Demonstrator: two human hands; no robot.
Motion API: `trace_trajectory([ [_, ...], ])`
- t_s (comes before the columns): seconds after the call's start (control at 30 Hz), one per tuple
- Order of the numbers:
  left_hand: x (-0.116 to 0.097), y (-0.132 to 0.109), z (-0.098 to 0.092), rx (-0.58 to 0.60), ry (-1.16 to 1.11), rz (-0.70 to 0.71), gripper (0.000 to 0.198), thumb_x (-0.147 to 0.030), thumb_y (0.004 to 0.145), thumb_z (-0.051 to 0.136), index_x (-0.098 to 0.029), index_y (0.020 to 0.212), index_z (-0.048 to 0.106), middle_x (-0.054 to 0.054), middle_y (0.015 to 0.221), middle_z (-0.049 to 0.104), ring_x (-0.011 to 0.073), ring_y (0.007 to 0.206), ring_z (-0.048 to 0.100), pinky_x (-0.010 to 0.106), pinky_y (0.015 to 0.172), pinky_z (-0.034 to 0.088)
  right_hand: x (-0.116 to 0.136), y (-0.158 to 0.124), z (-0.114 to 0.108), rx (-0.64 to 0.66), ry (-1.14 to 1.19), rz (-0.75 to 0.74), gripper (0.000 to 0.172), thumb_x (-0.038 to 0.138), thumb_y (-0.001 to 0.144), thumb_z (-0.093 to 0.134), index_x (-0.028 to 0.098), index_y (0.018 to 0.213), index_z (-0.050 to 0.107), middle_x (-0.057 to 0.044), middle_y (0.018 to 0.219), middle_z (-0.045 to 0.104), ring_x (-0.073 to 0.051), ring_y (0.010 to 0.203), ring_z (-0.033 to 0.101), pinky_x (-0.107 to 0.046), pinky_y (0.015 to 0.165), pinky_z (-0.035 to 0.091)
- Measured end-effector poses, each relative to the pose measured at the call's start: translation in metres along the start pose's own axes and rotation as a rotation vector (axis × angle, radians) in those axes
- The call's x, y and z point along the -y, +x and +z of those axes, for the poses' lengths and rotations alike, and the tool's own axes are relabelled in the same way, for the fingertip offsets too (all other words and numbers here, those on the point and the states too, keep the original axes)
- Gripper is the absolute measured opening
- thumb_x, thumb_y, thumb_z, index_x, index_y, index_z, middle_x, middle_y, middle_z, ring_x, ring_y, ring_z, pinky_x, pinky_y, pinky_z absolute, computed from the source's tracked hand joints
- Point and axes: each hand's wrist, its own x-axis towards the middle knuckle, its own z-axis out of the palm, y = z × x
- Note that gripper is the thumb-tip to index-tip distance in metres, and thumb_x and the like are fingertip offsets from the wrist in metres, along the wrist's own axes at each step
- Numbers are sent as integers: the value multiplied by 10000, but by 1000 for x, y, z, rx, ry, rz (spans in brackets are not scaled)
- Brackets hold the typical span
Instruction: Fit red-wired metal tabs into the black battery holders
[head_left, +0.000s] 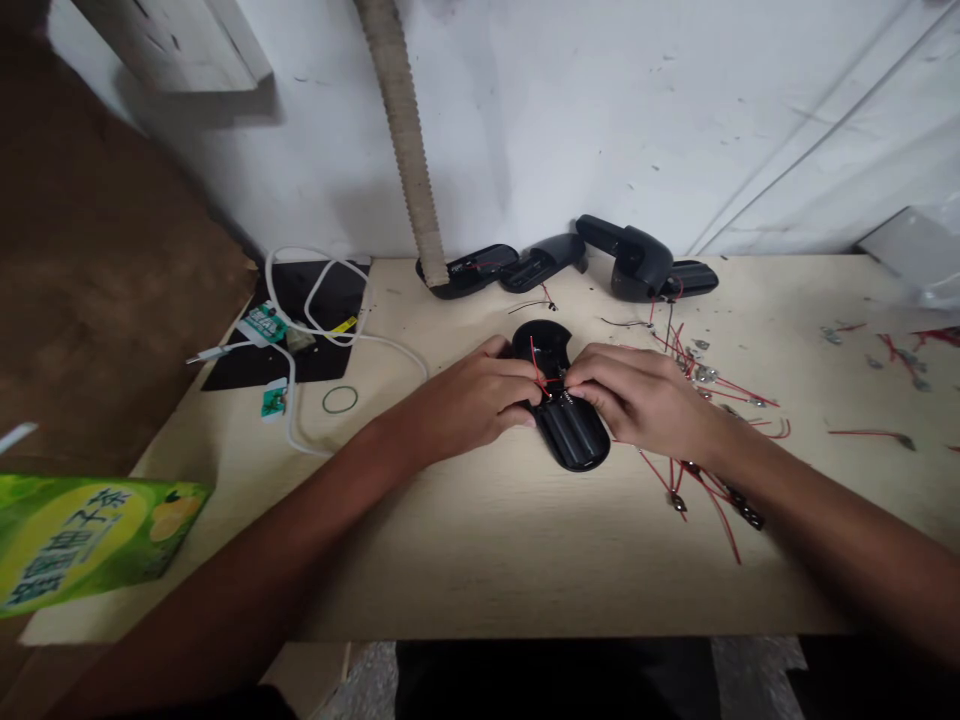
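My left grip [472, 400] is closed around the left edge of a black shell [576, 438], fingers curled against its side and thumb up near its rounded far end. The shell lies flat on the desk [487, 560], just in front of me at the middle, its ribbed open inside facing up and its near end free of both hands. My right grip [637, 395] comes in from the other side, fingertips drawn together and pinched on a thin red wire [537, 368] that runs across the shell's middle; whether the tips also touch a metal part under the wire I cannot tell. The two grips nearly meet over the shell. Just beside my right wrist lies a scatter of loose red leads [712, 490] with small metal tabs, spreading toward the right edge. Against the wall at the back lie more black shells [637, 262], some open, and a ribbed beige hose [409, 150] comes down among them. To the left, well apart from my hands, a white cable [315, 300] loops over a black mat [315, 360], a green rubber band [340, 399] lies near it, and a green carton [82, 540] sits at the desk's near left corner.
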Motion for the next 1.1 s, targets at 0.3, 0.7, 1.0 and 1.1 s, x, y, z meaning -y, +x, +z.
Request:
trace_trajectory([
  [0.3,-4,0,0,-9,-19,-59,41,-184,842,621,-146,833,635,40,972,686,169,834,558,338,891,396,1,1,-3,30,30,45,110,147,928,478,146,900,584,-52,792,591,-131,660,554,-253,597,437],
  [0.7,4,0,9,-63,-6,-23,73,-158,903,522,-178,836,539,11,898,634,154,826,523,310,861,407,9,11,-8,54,976,821,120,235,778,648,140,718,606,23,543,504,-61,409,409,-209,354,213],
  [1.0,7,0,11,-78,-29,-10,90,-142,913,496,-178,856,555,27,975,640,159,904,562,323,896,420,4,11,-9,22,1277,1006,145,214,676,752,124,675,638,2,556,556,-39,370,398,-208,347,112],
  [1.1,7,-1,12,-79,-29,-12,89,-151,915,496,-180,859,558,27,983,641,161,913,564,324,898,422,3,10,-8,44,1277,984,140,213,680,759,123,686,651,-2,564,562,-40,385,400,-208,353,114],
])
